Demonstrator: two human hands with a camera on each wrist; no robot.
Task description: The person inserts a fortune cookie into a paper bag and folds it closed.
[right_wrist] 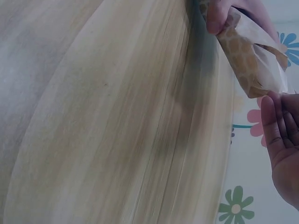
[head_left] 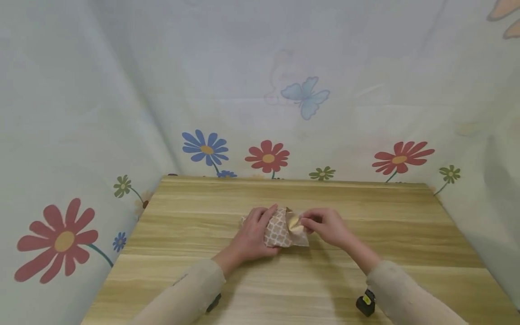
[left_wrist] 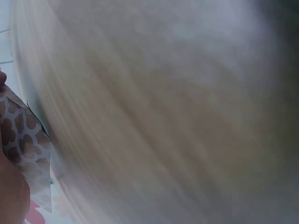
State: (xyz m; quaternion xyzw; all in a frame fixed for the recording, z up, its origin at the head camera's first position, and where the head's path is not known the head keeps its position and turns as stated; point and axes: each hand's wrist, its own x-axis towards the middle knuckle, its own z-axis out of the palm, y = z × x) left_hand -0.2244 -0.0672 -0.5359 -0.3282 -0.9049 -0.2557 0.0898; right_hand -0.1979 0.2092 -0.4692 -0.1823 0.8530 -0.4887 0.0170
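A small paper packet [head_left: 278,229] with a tan-and-white lattice pattern is held over the middle of the wooden table. My left hand [head_left: 253,237] grips it from the left side, thumb and fingers round its body. At its right end a pale flap [head_left: 299,229] shows, with a gold-coloured patch beside it. My right hand [head_left: 328,225] pinches the edge of that flap between thumb and fingertips. The right wrist view shows the packet [right_wrist: 239,53] between both hands. Only a corner of the patterned paper [left_wrist: 28,144] appears in the left wrist view. What the packet contains is hidden.
The wooden table [head_left: 183,203] reaches back to a pale cloth [head_left: 227,90] printed with flowers and a butterfly. A small black object with a yellow mark [head_left: 366,303] is beside the right sleeve. Another dark object [head_left: 214,302] is partly hidden by the left sleeve.
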